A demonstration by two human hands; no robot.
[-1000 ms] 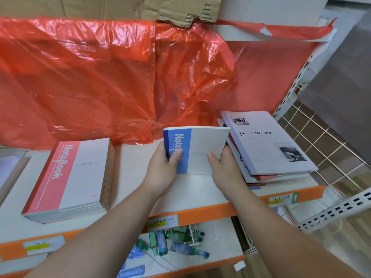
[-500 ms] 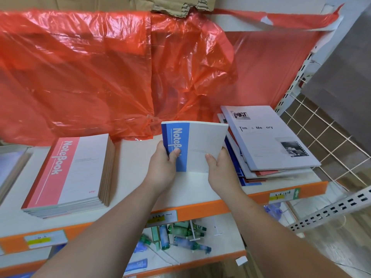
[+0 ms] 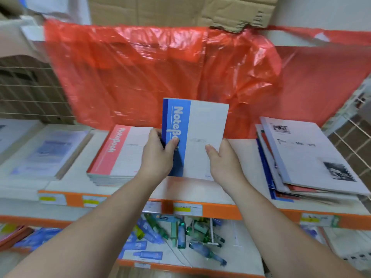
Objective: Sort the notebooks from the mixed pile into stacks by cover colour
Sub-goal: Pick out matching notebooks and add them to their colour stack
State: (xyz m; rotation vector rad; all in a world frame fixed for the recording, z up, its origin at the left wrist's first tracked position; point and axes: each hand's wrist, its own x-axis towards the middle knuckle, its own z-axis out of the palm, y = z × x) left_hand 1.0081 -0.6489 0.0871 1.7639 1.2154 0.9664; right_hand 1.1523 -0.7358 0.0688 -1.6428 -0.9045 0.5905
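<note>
Lower shelf [image 3: 239,235], nearest: a loose scatter of small blue and green items [image 3: 180,235]; kind cannot be told. Above it, the orange shelf edge [image 3: 220,210] with price labels.

Left grip [image 3: 158,155]: closed round the spine side of the blue-banded notebook [image 3: 202,137], thumb laid across the blue band, fingers behind the cover. Right grip [image 3: 224,159]: closed on the lower right edge of the same notebook, thumb on the white front, fingers hidden behind. The notebook is held clear of the upper shelf [image 3: 245,149], nearly upright, cover towards the camera, above the bare stretch between the two piles.

To the left, a squared stack of red-banded notebooks [image 3: 120,155] lies flat. To the right lies the mixed pile [image 3: 309,157], fanned and untidy, topped by a grey cover with photo prints; blue and red edges show beneath it. Far left, a further stack of pale covers [image 3: 48,151], blurred. Behind it all a red plastic sheet [image 3: 160,73] is hung, with cardboard [image 3: 180,9] above.

Step judged: one blue notebook is out of the mixed pile and is in transit to its place. No blue stack is seen. Next move calls for the notebook to be laid flat, cover up, on the bare stretch, kept apart from the red stack, then released by both grips.
</note>
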